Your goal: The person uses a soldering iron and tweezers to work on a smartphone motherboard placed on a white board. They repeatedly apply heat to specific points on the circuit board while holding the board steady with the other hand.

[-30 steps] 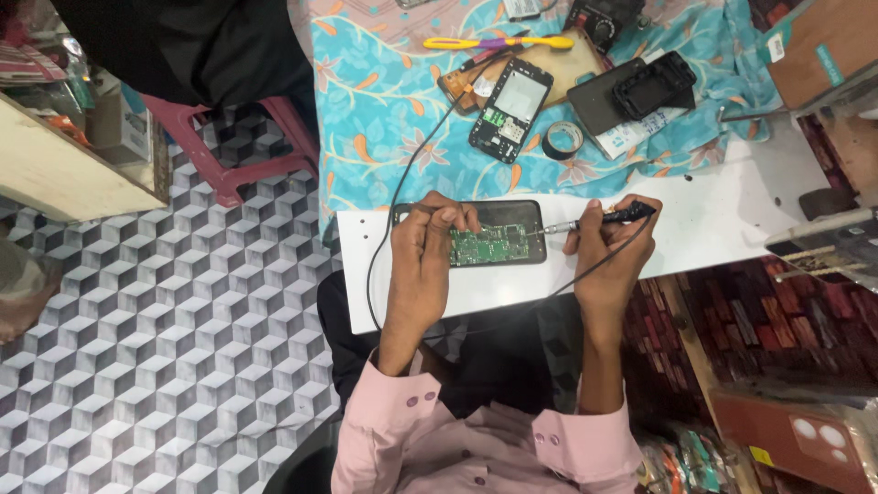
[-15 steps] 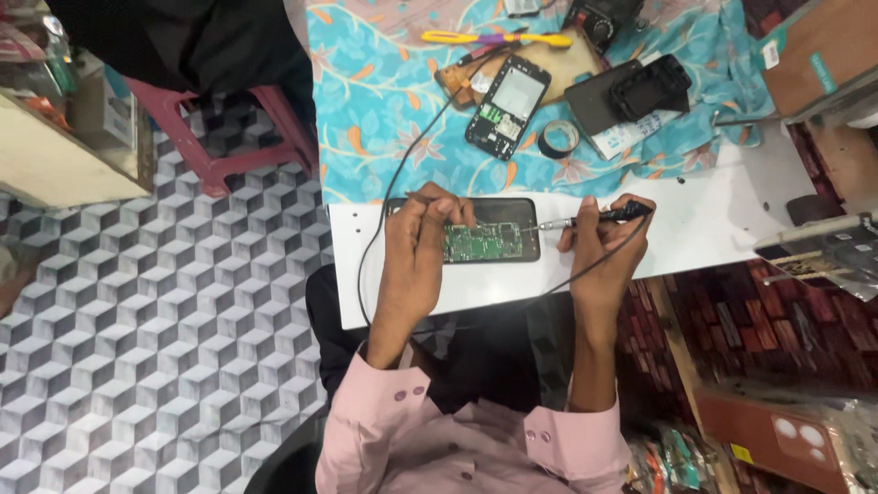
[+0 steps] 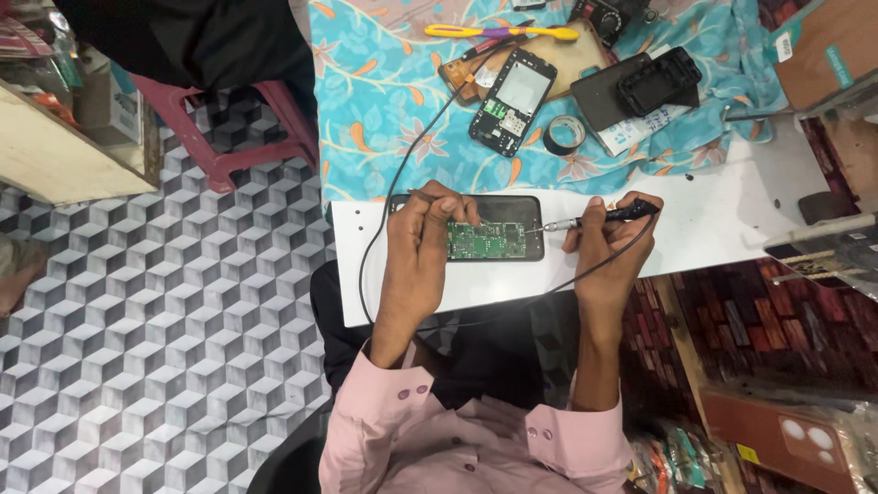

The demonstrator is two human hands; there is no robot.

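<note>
One opened phone point(image 3: 489, 240) with its green circuit board point(image 3: 485, 241) exposed lies flat on the white board point(image 3: 732, 229), near that board's far edge, roughly mid-width. Left hand point(image 3: 422, 247) rests on the phone's left end, fingers curled together, pinching a thin probe or tweezer point(image 3: 422, 194) against it; can't tell which tool. Right hand point(image 3: 605, 240) sits just right of the phone, fingers closed around one soldering iron point(image 3: 594, 218), black grip, metal tip pointing left and touching or just at the phone's right end. One black cable point(image 3: 402, 174) runs from the iron, loops under the wrists along the board's near edge, then up the left side onto the cloth.

On the blue floral cloth point(image 3: 384, 101) past the far edge: one second phone point(image 3: 512, 102), back off, one tape roll point(image 3: 564, 134) just right of it, one black case point(image 3: 660, 80) on a dark flat slab near the far right, one yellow-and-purple tool point(image 3: 501, 33) at the far edge. One pink stool point(image 3: 229, 128) stands on the patterned floor, left of the cloth.
</note>
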